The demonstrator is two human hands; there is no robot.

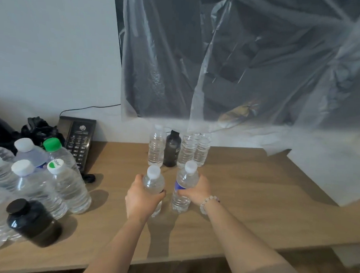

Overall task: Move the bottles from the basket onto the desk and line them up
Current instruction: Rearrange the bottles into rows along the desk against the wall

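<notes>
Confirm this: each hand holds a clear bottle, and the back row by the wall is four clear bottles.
Not quite. The head view shows the back row has three clear bottles and one black bottle. The left hand and right hand do each hold a clear bottle.

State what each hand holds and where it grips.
Left hand wraps the body of one clear bottle; right hand grips the labelled bottle around its middle.

A wooden desk [244,192] stands against the wall. Four bottles [156,147] stand in a row at its back edge. A cluster of bottles [69,185] and a black telephone [80,142] sit at its left.
</notes>
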